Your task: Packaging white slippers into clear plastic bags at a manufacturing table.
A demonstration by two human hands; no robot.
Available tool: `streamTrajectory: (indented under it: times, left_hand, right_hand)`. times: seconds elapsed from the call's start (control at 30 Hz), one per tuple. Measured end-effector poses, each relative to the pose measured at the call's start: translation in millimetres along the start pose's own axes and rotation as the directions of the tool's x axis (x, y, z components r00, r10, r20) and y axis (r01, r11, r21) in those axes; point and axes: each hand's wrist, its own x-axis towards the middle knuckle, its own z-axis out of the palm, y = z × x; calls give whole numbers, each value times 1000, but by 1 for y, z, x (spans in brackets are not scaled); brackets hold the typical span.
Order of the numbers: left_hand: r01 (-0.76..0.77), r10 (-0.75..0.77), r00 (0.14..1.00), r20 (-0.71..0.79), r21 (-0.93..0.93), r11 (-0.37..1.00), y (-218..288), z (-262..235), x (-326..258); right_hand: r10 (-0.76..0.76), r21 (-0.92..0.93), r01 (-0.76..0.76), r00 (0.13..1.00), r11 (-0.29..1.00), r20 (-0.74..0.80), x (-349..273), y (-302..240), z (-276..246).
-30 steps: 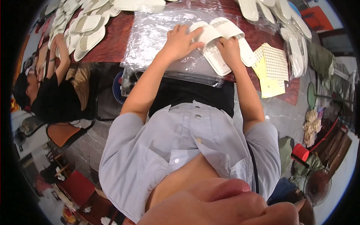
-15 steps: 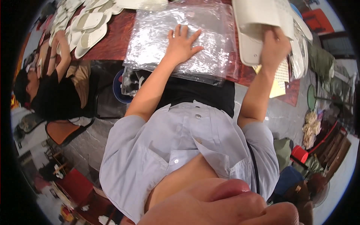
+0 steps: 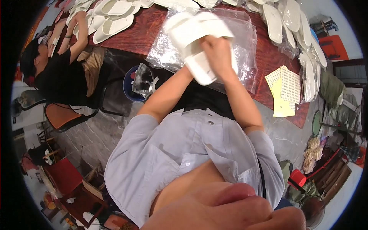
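A pair of white slide slippers (image 3: 203, 69) is held up over a stack of clear plastic bags (image 3: 245, 46) at the table's front edge. My right hand (image 3: 217, 53) is closed on the slippers near the strap opening, its fingers partly inside. My left forearm (image 3: 168, 90) reaches up to the lower left side of the pair. The slippers hide my left hand, so its fingers do not show. The slippers' far ends are smeared by motion.
Bagged white slippers (image 3: 291, 19) line the table's right side, near yellow sticker sheets (image 3: 285, 90). Loose white slippers (image 3: 115, 27) lie at the far left, where a co-worker's hands (image 3: 79, 17) are among them. A blue bin (image 3: 130, 84) stands below the table edge.
The slippers have moved left from the right side of the table to over the bags, in my right hand. My left hand was spread flat on the bags and is now behind the slippers.
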Motion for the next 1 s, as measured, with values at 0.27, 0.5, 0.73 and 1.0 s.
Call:
streamTrajectory:
  times: [0.27, 0.5, 0.73, 1.0]
  left_hand:
    - [-13, -49, 996, 70, 689, 725, 49, -3, 10]
    - [26, -137, 989, 61, 832, 555, 61, -18, 10]
    - [44, -304, 945, 123, 871, 489, 113, -71, 6]
    - [-47, -55, 993, 102, 789, 612, 125, -86, -3]
  right_hand:
    - [192, -327, -197, 980, 924, -47, 2, 121, -17]
    - [180, -89, -174, 982, 981, 60, 3, 130, -35]
    - [178, -240, -143, 975, 960, 131, -8, 113, -54]
    - [28, -208, -32, 999, 978, -21, -34, 68, -85]
